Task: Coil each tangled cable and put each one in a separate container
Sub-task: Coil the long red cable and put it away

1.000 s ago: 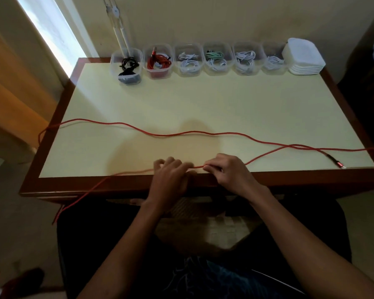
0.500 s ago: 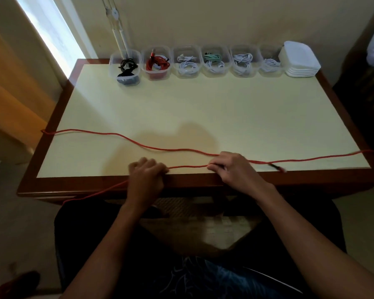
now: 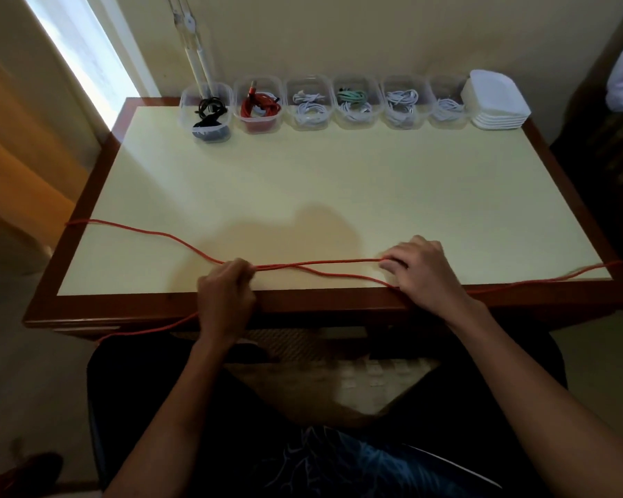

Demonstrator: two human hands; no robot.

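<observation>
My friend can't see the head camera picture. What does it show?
Two hands, left hand and right hand, hold a long red cable stretched across a cream table. Six clear containers holding coiled cables line the far edge beside stacked white lids.

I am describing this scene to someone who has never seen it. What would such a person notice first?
First, the long red cable stretched across the near edge of the table, running off both sides, with the left hand and right hand holding a doubled length between them. Next, the row of clear containers along the far edge, each holding a coiled cable, beside a stack of white lids at the right.
</observation>
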